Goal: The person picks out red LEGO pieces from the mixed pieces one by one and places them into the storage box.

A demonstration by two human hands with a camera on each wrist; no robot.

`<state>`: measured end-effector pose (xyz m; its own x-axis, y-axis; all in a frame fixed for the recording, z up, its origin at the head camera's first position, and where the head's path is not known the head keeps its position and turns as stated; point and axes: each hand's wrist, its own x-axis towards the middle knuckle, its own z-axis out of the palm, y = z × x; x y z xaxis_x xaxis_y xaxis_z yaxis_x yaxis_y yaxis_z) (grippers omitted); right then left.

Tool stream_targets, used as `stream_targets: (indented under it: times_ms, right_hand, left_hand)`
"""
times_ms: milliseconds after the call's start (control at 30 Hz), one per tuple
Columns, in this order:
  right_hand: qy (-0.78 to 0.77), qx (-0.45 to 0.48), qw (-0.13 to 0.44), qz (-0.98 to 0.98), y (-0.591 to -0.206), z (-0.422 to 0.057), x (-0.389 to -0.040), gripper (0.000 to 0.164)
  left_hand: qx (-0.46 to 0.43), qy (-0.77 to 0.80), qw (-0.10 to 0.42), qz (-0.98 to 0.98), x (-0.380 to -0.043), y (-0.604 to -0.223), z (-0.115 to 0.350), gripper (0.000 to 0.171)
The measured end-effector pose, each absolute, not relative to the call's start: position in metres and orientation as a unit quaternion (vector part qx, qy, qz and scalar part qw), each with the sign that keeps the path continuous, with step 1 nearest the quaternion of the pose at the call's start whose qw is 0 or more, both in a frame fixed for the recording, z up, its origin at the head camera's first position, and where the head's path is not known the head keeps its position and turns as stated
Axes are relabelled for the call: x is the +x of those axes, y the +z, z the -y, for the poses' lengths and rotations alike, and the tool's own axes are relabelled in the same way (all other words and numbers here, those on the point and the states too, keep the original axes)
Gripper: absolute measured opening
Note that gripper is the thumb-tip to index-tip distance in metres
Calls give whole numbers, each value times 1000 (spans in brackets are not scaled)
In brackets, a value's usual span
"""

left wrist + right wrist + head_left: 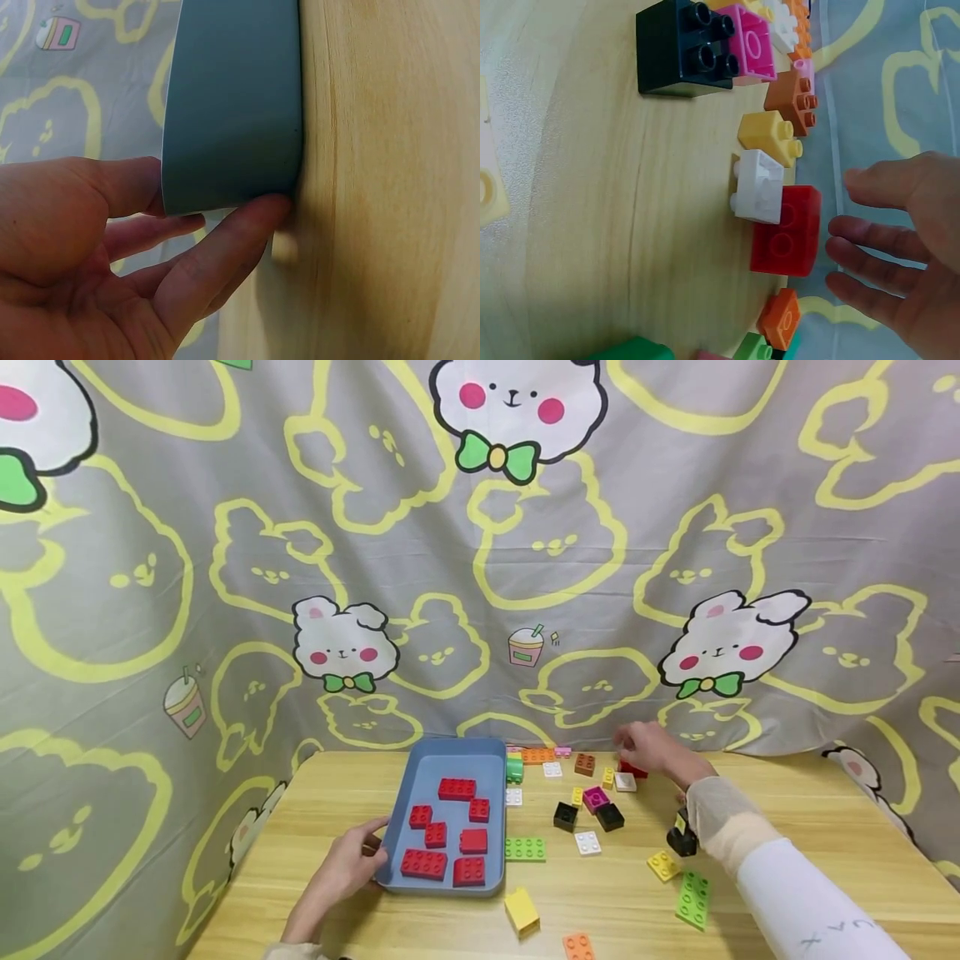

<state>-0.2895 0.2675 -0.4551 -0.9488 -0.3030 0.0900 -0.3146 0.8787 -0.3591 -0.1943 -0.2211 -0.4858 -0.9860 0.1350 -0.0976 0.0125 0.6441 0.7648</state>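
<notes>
A blue-grey tray (415,768) stands at the table's centre left with several red building bricks inside, one a large brick (423,863) near its front. My left hand (352,860) holds the tray's front left corner; in the left wrist view, its thumb is at the rim and its fingertips (270,214) are low on the wall. At the back right, my right hand (652,747) reaches over a red brick (787,232). Its fingers are spread just beside that brick, with nothing between them. A white brick (761,186) leans against the red one.
Right of the tray lie loose bricks: black (566,816), magenta (596,799), light green (525,849) and yellow (522,912). A yellow brick (663,866) and a green plate (693,900) lie by the right forearm. A patterned curtain (450,568) hangs behind the table's back edge.
</notes>
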Motion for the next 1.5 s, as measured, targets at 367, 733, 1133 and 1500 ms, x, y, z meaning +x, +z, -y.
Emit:
stream_targets:
  times_ms: [367,733,1133,1500]
  right_hand:
    - [196,160,-30,967,-487,-270,-273,13]
    - [216,153,-39,963,-475,-271,-281,9]
    - [211,139,-42,967,-465,-280,-292,12]
    - [222,147,-46,963,-466,-284,-295,15]
  left_hand:
    - [32,413,88,-906,-175,-495,226,54]
    - [38,401,69,-913,-183,-489,226,55]
    - [72,379,53,-921,-206,-486,221,55]
    - [79,370,64,-923,-214,-485,223,56]
